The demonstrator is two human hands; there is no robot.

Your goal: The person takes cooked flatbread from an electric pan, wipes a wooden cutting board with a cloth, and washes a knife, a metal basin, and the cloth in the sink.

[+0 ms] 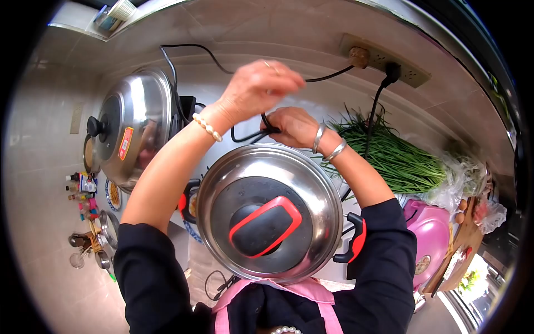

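At the left, a domed steel lid stands tilted, its polished curve bearing a round black knob and a red-and-yellow label. Right of it, your left hand, with a band of pale beads at the wrist, hangs above the counter, fingers bent and slightly blurred; you cannot tell from here whether they grip anything. Just below that hand, the black cord lies gathered beyond the far rim of the broad steel pan lid. Its smooth, rubbery loops run mainly left to right, the rounded bends pointing left, with a short strand rising toward your left hand. The pan lid nearer you is round and shiny, with a darker centre and a black handle edged in red, slanting from lower left to upper right. Your right hand, with two silver bangles at its wrist, pinches the gathered cord between close fingers. Farther right lie long, thin green leaves, their cut-grass blades fanned leftward, then a glossy pink appliance with rounded edges.
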